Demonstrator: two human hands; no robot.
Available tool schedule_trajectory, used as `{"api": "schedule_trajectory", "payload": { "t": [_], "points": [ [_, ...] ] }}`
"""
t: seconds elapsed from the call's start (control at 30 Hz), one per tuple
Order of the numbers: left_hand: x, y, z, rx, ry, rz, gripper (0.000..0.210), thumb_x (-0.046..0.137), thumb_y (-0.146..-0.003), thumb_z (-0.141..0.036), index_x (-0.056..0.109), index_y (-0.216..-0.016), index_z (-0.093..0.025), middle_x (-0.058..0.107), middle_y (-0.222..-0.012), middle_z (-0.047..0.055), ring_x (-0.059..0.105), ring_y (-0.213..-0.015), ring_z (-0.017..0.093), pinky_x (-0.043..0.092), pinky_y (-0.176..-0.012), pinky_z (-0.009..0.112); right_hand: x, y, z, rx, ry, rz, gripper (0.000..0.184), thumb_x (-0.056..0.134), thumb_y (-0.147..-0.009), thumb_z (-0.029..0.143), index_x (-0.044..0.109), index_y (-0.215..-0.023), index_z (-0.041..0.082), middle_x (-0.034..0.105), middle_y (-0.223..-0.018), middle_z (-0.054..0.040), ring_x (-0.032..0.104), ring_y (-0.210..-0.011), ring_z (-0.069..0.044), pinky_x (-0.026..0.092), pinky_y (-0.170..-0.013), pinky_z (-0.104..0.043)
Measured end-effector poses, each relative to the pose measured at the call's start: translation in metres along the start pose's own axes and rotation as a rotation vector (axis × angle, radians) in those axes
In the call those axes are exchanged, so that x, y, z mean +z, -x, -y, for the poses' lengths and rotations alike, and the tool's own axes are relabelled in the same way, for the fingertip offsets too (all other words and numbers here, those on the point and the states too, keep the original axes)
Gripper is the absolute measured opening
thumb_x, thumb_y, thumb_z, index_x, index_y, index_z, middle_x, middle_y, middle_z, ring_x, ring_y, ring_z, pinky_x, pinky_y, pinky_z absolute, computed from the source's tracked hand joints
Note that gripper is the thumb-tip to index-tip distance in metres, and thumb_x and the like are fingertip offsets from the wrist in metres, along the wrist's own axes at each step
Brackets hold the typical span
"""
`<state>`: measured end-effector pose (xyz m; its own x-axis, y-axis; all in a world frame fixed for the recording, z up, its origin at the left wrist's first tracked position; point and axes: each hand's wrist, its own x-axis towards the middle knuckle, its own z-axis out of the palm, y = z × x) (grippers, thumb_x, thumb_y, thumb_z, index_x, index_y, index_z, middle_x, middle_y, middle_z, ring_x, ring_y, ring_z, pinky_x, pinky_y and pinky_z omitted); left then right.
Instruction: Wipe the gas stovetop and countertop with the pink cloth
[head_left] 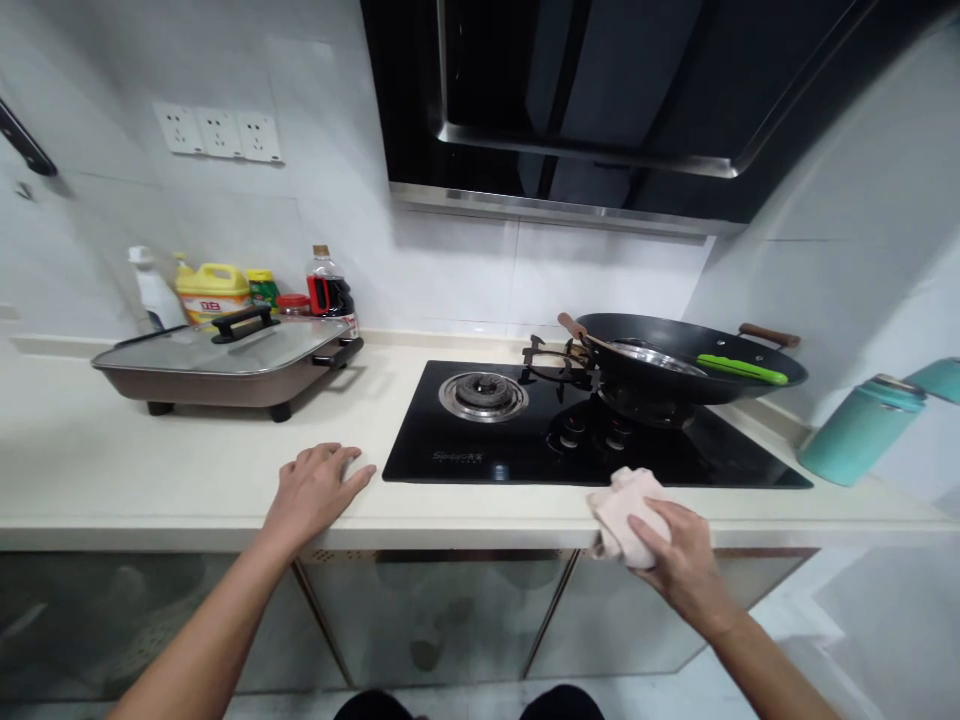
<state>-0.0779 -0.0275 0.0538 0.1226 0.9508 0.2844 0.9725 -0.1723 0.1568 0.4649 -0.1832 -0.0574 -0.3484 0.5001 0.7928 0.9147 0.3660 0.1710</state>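
My left hand (316,490) rests flat on the pale countertop (187,465), fingers spread, left of the black gas hob (450,455). In my right hand (679,560) is a bunched, pale pink cloth (626,510), held at the counter's front edge just before the hob. The hob's left burner (484,393) is uncovered. A black pot support (555,362) lies at the back of the hob. On the right burner sits a dark wok (660,385) holding a green-handled utensil (742,370) and a shiny metal piece (652,355).
A lidded electric pan (202,385) stands on the left counter, with a yellow jug (216,290), a spray bottle (156,290) and a dark sauce bottle (328,285) behind it. A teal flask (862,430) is at the far right. The range hood (562,195) overhangs the hob.
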Motion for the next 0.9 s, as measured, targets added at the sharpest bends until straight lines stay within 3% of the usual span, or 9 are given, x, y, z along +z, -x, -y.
{"api": "schedule_trajectory", "payload": {
  "t": [0.2, 0.27, 0.37, 0.5, 0.7, 0.83, 0.9],
  "points": [
    [-0.001, 0.002, -0.004, 0.017, -0.015, -0.027, 0.055, 0.041, -0.095, -0.058, 0.069, -0.127, -0.023, 0.063, -0.141, 0.013, 0.054, -0.131, 0.036, 0.041, -0.106, 0.050, -0.044, 0.062, -0.101, 0.083, 0.199, 0.085, 0.059, 0.070, -0.088, 0.050, 0.048, -0.139, 0.030, 0.048, -0.138, -0.0159, 0.053, -0.124, -0.039, 0.047, -0.100, -0.057],
    [0.001, 0.002, -0.005, 0.022, -0.021, -0.038, 0.054, 0.041, -0.095, -0.056, 0.070, -0.127, -0.022, 0.064, -0.139, 0.014, 0.054, -0.130, 0.036, 0.042, -0.105, 0.050, -0.055, 0.070, -0.113, 0.142, 0.273, 0.131, 0.058, 0.067, -0.088, 0.050, 0.049, -0.137, 0.026, 0.048, -0.138, -0.0183, 0.052, -0.125, -0.041, 0.048, -0.099, -0.057],
    [0.003, 0.002, -0.006, 0.034, -0.033, -0.063, 0.052, 0.042, -0.096, -0.054, 0.071, -0.126, -0.022, 0.066, -0.136, 0.015, 0.056, -0.127, 0.037, 0.043, -0.103, 0.049, -0.058, 0.066, -0.104, 0.196, 0.383, 0.193, 0.052, 0.066, -0.088, 0.047, 0.053, -0.130, 0.021, 0.048, -0.137, -0.0210, 0.052, -0.122, -0.042, 0.049, -0.096, -0.058],
    [0.005, 0.003, -0.006, 0.055, -0.045, -0.076, 0.052, 0.042, -0.097, -0.053, 0.070, -0.126, -0.021, 0.066, -0.135, 0.014, 0.057, -0.124, 0.037, 0.043, -0.101, 0.048, -0.046, 0.034, -0.047, 0.218, 0.471, 0.246, 0.048, 0.074, -0.082, 0.039, 0.058, -0.124, 0.022, 0.049, -0.135, -0.0203, 0.052, -0.115, -0.041, 0.048, -0.093, -0.055],
    [0.004, 0.001, -0.006, 0.047, -0.045, -0.064, 0.054, 0.039, -0.097, -0.053, 0.071, -0.126, -0.021, 0.066, -0.135, 0.014, 0.056, -0.126, 0.037, 0.043, -0.102, 0.050, -0.008, -0.050, 0.075, 0.278, 0.352, 0.298, 0.070, 0.095, -0.061, 0.028, 0.063, -0.123, 0.028, 0.054, -0.133, -0.0172, 0.050, -0.113, -0.039, 0.046, -0.091, -0.053],
    [0.005, 0.000, -0.005, 0.044, -0.024, -0.064, 0.055, 0.039, -0.096, -0.055, 0.072, -0.124, -0.022, 0.066, -0.134, 0.014, 0.057, -0.125, 0.038, 0.043, -0.102, 0.051, 0.026, -0.123, 0.156, 0.262, 0.131, 0.425, 0.080, 0.102, -0.052, 0.044, 0.066, -0.122, 0.027, 0.056, -0.133, -0.0184, 0.052, -0.110, -0.039, 0.045, -0.088, -0.056],
    [0.006, -0.001, -0.003, 0.047, -0.017, -0.071, 0.054, 0.040, -0.095, -0.056, 0.073, -0.122, -0.023, 0.067, -0.134, 0.014, 0.057, -0.124, 0.038, 0.043, -0.102, 0.050, 0.044, -0.162, 0.199, 0.206, 0.012, 0.529, 0.082, 0.099, -0.056, 0.054, 0.064, -0.125, 0.029, 0.055, -0.137, -0.0174, 0.052, -0.110, -0.039, 0.045, -0.088, -0.057]
  ]
}}
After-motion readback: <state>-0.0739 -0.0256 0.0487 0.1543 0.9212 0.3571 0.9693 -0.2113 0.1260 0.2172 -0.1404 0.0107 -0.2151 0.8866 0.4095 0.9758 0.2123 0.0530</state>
